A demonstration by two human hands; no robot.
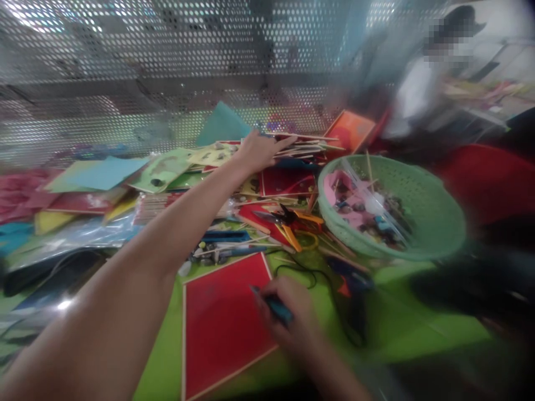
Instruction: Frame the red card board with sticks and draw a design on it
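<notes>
My left hand [261,151] reaches far across the table, fingers stretched out, at a pile of thin wooden sticks [309,146]. Whether it touches any stick is blurred. Near the front, my right hand [292,309] is closed around a blue pen-like tool [278,309] with a greyish tip. That tip hovers over or rests on the right side of a red square panel [225,323] edged with pale wooden strips; I cannot tell which. The panel lies flat on the green table cover [401,312].
A green plastic basket [434,211] with small craft pieces stands at the right. Orange-handled pliers [290,225], a dark glue gun [351,289] with its cord, and coloured sheets [108,172] lie about. Behind is a perforated metal screen [167,50]; a person [418,89] is at the back right.
</notes>
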